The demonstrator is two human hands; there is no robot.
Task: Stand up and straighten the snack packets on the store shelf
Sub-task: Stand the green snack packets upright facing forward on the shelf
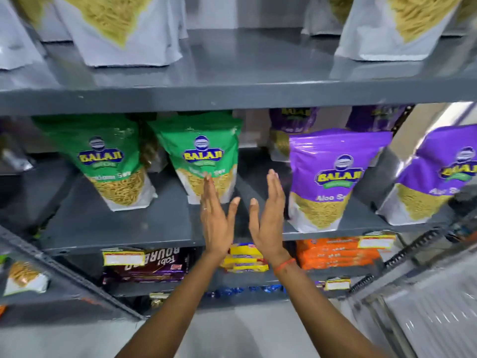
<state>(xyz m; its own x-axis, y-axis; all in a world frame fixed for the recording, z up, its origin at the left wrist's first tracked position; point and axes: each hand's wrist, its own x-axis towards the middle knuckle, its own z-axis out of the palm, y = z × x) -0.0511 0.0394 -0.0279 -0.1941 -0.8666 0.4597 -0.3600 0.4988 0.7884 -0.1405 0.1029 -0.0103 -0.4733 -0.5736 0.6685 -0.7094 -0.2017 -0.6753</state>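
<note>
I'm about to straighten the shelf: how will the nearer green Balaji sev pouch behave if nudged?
The green sev pouch probably tips easily: it stands tall on a narrow base. Its glossy film looks slippery, likely crinkly rather than stiff.

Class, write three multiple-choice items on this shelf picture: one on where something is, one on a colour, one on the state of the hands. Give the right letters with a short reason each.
1. Where is the left hand?
A. In front of the right-hand green packet
B. On the top shelf
C. Inside the orange packs

2. What colour is the packet nearest the right hand?
A. Green
B. Purple
C. Red

3. How are the hands?
A. Both gripping one packet
B. One closed in a fist
C. Open, palms facing each other, holding nothing

Answers:
1 A, its fingertips overlap that packet's lower edge on the middle shelf.
2 B, the packet just right of that hand is purple.
3 C, the fingers are straight and a bare gap lies between the palms.
</note>
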